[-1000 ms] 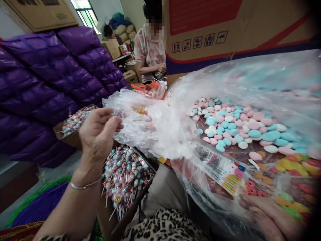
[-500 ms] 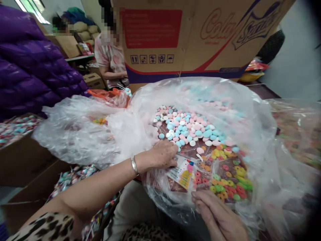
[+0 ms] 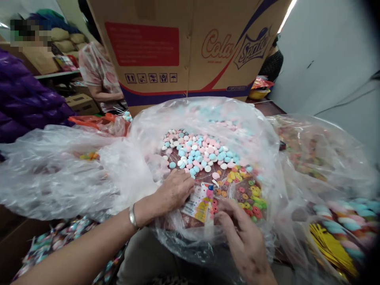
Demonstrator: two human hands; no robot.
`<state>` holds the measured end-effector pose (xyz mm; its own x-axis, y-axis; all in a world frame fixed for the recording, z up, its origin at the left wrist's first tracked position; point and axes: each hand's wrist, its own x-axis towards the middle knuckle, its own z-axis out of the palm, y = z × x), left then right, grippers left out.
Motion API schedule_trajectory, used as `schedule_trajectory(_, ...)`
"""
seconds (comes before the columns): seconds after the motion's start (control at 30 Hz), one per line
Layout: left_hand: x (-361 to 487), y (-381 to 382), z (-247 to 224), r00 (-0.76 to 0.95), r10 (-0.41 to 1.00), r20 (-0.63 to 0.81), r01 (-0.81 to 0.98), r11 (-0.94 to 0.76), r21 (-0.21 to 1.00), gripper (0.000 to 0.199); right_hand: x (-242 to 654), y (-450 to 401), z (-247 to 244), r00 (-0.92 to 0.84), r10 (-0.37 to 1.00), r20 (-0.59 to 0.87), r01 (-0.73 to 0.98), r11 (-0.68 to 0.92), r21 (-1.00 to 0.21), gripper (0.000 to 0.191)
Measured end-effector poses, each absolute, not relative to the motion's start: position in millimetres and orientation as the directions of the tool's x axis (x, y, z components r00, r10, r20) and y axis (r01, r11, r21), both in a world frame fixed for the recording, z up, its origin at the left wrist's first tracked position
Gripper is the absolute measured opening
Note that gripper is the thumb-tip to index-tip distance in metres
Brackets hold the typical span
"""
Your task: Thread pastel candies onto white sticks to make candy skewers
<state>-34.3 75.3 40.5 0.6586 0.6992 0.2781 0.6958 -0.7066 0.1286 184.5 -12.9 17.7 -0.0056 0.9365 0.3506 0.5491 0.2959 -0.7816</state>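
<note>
Spreading over the counter (image 3: 269, 107): clear plastic (image 3: 154, 114), rumpled and standing up in a rim around the loose sweets, with brown surface showing between them.
Pastel sweets (image 3: 204, 152): pink, blue and white, heaped toward the back inside the plastic.
Ring sweets (image 3: 254, 202): red, green, yellow and orange, at the right front.
Printed packet (image 3: 197, 204): flat near the front edge, between the two hands, left of the ring sweets.
Left hand (image 3: 175, 188): palm down, fingers bent at the packet's upper left edge; whether they grip it, I cannot tell.
Right hand (image 3: 242, 233): loosely curled beside the packet's right end; a pinch cannot be made out.
Behind: a big cardboard box (image 3: 184, 47) marked Cola.
Right side: yellow ties (image 3: 332, 249), more sweets in plastic, a pale wall (image 3: 326, 47).
Left side: purple bundles (image 3: 26, 99), a person in a pink-and-white top (image 3: 101, 75), stacked sacks (image 3: 63, 41).
Lower left: wrapped lollipops (image 3: 65, 241) in a carton.
</note>
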Motion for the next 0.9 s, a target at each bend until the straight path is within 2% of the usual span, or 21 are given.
schedule_trajectory(0.07,-30.2,68.5,42.3,0.654,0.665,0.361,0.681,-0.725,0.102,0.022,180.1,-3.0,17.0,0.078,0.960,0.270,0.508,0.195,-0.839,0.037)
schedule_trajectory(0.13,-26.0,62.8,44.1,0.654,0.614,0.443,0.655,-0.752,0.075,0.023,175.7,5.8,18.3,0.084,0.971,0.222,0.473,0.157,-0.867,0.035)
schedule_trajectory(0.23,-20.3,56.3,46.8,0.619,0.573,0.537,0.634,-0.768,0.089,0.013,172.1,12.4,24.4,0.049,0.965,0.257,0.458,0.207,-0.864,0.019)
schedule_trajectory(0.27,-18.8,54.6,48.0,0.607,0.567,0.557,0.629,-0.771,0.100,0.016,172.0,12.8,27.2,0.035,0.956,0.291,0.457,0.244,-0.855,0.018)
schedule_trajectory(0.33,-16.6,52.1,51.2,0.602,0.558,0.571,0.601,-0.787,0.136,0.036,173.5,11.7,33.0,-0.008,0.934,0.357,0.452,0.322,-0.832,0.015)
schedule_trajectory(0.37,-15.9,51.3,53.4,0.615,0.560,0.555,0.575,-0.800,0.170,0.036,174.9,10.6,35.7,-0.036,0.923,0.383,0.447,0.358,-0.820,0.015)
schedule_trajectory(0.4,-15.3,50.7,55.9,0.635,0.567,0.525,0.542,-0.811,0.221,0.028,176.7,9.5,38.1,-0.063,0.911,0.407,0.444,0.391,-0.806,0.015)
schedule_trajectory(0.47,-14.7,50.0,61.3,0.669,0.606,0.430,0.475,-0.794,0.380,0.012,180.9,7.7,41.9,-0.110,0.888,0.446,0.447,0.445,-0.776,0.016)
schedule_trajectory(0.53,-13.7,49.7,65.6,0.686,0.660,0.306,0.437,-0.710,0.552,0.016,185.3,6.7,44.4,-0.128,0.870,0.475,0.476,0.474,-0.741,0.017)
schedule_trajectory(0.6,-11.8,49.6,67.0,0.685,0.700,0.202,0.415,-0.603,0.681,0.012,189.1,6.4,45.6,-0.121,0.860,0.495,0.520,0.480,-0.706,0.018)
schedule_trajectory(0.7,-7.2,50.2,64.6,0.669,0.720,0.185,0.358,-0.530,0.769,0.009,192.5,6.5,46.0,-0.099,0.832,0.546,0.571,0.497,-0.653,0.019)
schedule_trajectory(0.8,-1.9,52.0,65.2,0.662,0.725,0.188,0.324,-0.504,0.801,0.022,193.3,5.8,46.8,-0.086,0.784,0.614,0.607,0.530,-0.592,0.023)
schedule_trajectory(0.9,2.3,53.1,72.7,0.700,0.707,0.105,0.319,-0.441,0.839,0.032,192.9,4.5,48.1,-0.044,0.754,0.655,0.633,0.529,-0.566,0.031)
